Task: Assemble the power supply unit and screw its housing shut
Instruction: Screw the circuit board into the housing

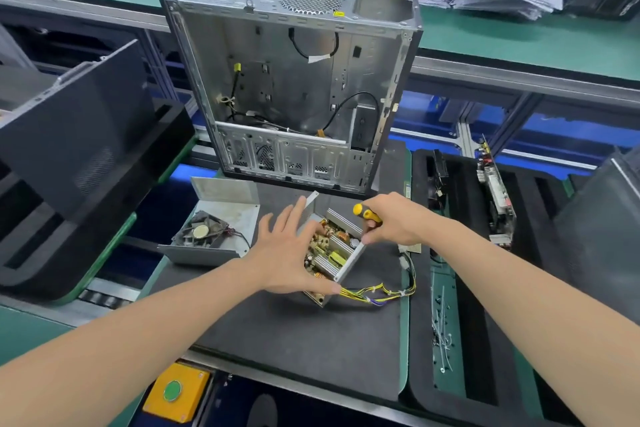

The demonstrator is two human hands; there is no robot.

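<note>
Left hand (289, 250) spread, fingers and thumb bracing the open power supply unit (334, 253) on the worktop (311, 340) mat. Right hand (391, 222) curled round a yellow screwdriver (367, 212), fingertips on the tray wall. Rigid sheet metal, likely sharp-edged; board fragile. Hold by the walls, mind the wire bundle (381, 295).

Yellow-and-black screwdriver handle (367, 213) showing; yellow wire bundle (377, 293) trailing over black mat (294, 333); silver-grey metal housing (349, 262) gleaming.
</note>
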